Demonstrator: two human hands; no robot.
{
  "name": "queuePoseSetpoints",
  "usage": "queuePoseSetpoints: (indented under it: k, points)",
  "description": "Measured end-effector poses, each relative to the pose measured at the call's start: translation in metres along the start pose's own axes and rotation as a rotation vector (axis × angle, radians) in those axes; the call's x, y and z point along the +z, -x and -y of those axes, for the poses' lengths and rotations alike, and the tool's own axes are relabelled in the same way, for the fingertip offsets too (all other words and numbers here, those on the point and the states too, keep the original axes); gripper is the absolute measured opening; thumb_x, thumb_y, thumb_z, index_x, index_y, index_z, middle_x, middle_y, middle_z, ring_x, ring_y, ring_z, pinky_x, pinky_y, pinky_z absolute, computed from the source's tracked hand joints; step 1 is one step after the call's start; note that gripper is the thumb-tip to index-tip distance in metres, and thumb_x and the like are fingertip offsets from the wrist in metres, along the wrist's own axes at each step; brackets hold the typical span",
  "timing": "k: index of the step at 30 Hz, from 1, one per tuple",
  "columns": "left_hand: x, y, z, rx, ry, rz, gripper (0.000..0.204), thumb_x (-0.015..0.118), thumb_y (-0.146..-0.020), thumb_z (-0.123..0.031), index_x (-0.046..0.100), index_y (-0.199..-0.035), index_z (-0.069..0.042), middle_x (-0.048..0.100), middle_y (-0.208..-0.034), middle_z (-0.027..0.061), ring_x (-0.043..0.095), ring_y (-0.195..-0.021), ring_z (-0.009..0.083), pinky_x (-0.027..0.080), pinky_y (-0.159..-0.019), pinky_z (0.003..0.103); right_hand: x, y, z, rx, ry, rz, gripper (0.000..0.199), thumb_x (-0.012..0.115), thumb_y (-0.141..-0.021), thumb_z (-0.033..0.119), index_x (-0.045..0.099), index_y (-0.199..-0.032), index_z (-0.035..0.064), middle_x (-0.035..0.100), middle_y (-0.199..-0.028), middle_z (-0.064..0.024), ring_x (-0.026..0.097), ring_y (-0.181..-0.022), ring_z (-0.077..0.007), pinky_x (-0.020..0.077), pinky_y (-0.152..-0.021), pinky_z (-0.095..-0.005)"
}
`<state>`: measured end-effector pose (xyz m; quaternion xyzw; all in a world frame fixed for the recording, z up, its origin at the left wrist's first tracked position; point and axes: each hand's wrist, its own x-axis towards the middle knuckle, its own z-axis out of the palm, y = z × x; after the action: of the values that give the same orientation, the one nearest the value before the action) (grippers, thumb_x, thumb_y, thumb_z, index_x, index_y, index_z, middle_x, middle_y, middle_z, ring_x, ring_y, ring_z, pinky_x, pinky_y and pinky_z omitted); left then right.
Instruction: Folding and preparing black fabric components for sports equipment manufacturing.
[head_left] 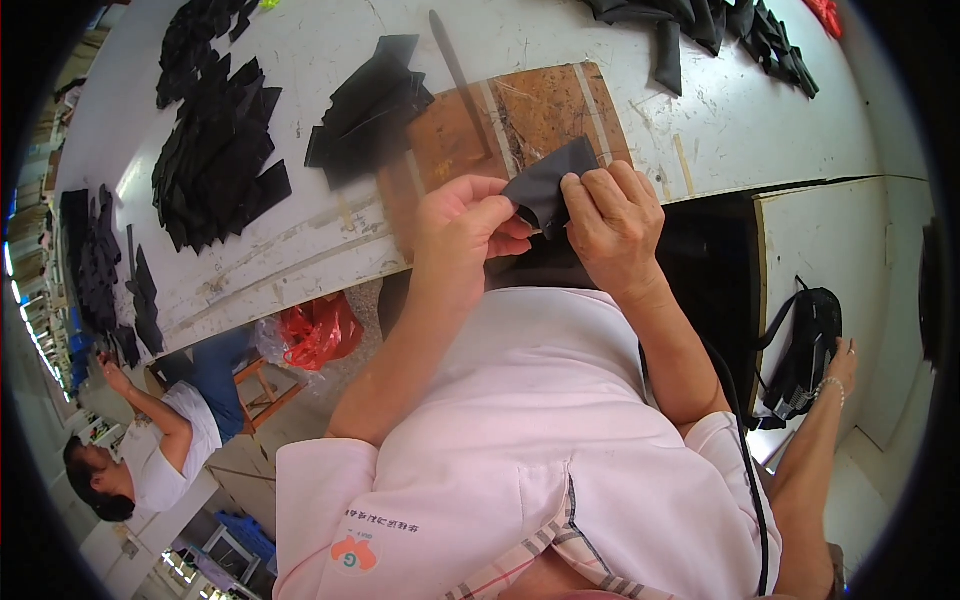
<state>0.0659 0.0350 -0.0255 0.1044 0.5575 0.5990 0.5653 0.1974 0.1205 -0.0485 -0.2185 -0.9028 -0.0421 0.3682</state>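
Both my hands hold a small black fabric piece (pixel 548 188) in front of my chest, over the table's near edge. My left hand (pixel 466 222) pinches its lower left side between thumb and fingers. Curled over its right side, my right hand (pixel 618 222) grips it with thumb and bent fingers. The piece looks folded, with one pointed corner sticking up. Just beyond the hands lies a worn brown wooden board (pixel 545 95) with pale strips across it. A long, thin dark strip-like tool (pixel 458 80) rests partly on that board.
Left of the board lie a small black fabric stack (pixel 370 105) and a larger pile (pixel 215 160). More black pieces (pixel 700 25) lie at the far right. A red plastic bag (pixel 320 330) sits below the table. Another person's hand (pixel 845 362) is by a black bag (pixel 805 350); a co-worker (pixel 170 430) sits left.
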Motion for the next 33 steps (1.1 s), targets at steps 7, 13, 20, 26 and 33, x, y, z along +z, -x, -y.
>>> queuePoseSetpoints:
  k: [7,13,20,26,33]
  points:
    - [0.003,0.005,-0.001,0.234,-0.232,-0.047,0.006,0.058,-0.077,-0.003,0.058,-0.081,0.001,0.058,-0.069,0.0045,0.053,-0.056,0.0078,0.045,-0.048,0.020,-0.030,-0.021,0.013,0.446,-0.633,0.243,0.030,0.071,-0.064,0.022,0.058,-0.081,0.0011,0.052,-0.070,-0.0050,0.052,-0.058,-0.0176,0.0412,-0.049,-0.0257]
    - [0.011,0.016,0.004,0.474,-0.436,-0.083,0.005,0.059,-0.076,-0.001,0.057,-0.079,0.001,0.057,-0.062,0.0014,0.053,-0.057,0.0064,0.044,-0.053,0.021,-0.020,-0.024,0.021,0.475,-0.803,0.191,0.014,0.066,-0.069,0.008,0.058,-0.080,0.0022,0.053,-0.071,-0.0068,0.054,-0.056,-0.0204,0.0428,-0.047,-0.0289]
    - [0.001,0.003,0.021,0.678,-0.720,-0.253,0.007,0.056,-0.072,0.004,0.057,-0.078,0.001,0.058,-0.063,0.0035,0.056,-0.056,0.0089,0.044,-0.050,0.022,0.004,-0.010,0.032,0.279,-0.480,0.215,0.012,0.059,-0.062,-0.003,0.051,-0.070,0.0019,0.046,-0.067,-0.0090,0.051,-0.066,-0.0260,0.0435,-0.055,-0.0358]
    - [-0.028,-0.007,0.001,-0.028,0.268,0.133,0.013,0.054,-0.074,0.005,0.052,-0.083,-0.003,0.056,-0.071,0.0052,0.032,-0.034,0.0012,0.023,-0.030,0.014,0.010,-0.007,0.035,0.427,-0.486,0.214,0.011,0.058,-0.064,-0.002,0.052,-0.072,0.0007,0.048,-0.069,-0.0101,0.053,-0.066,-0.0256,0.0444,-0.056,-0.0340]
    - [-0.014,0.009,-0.011,0.140,-0.127,0.084,0.019,0.052,-0.068,0.007,0.050,-0.085,-0.001,0.052,-0.072,0.0038,0.037,-0.040,0.0014,0.027,-0.033,0.016,-0.010,-0.015,0.035,1.197,-1.616,0.304,0.006,0.057,-0.079,0.008,0.056,-0.075,0.0025,0.048,-0.064,0.0033,0.047,-0.058,-0.0068,0.0373,-0.053,-0.0186]
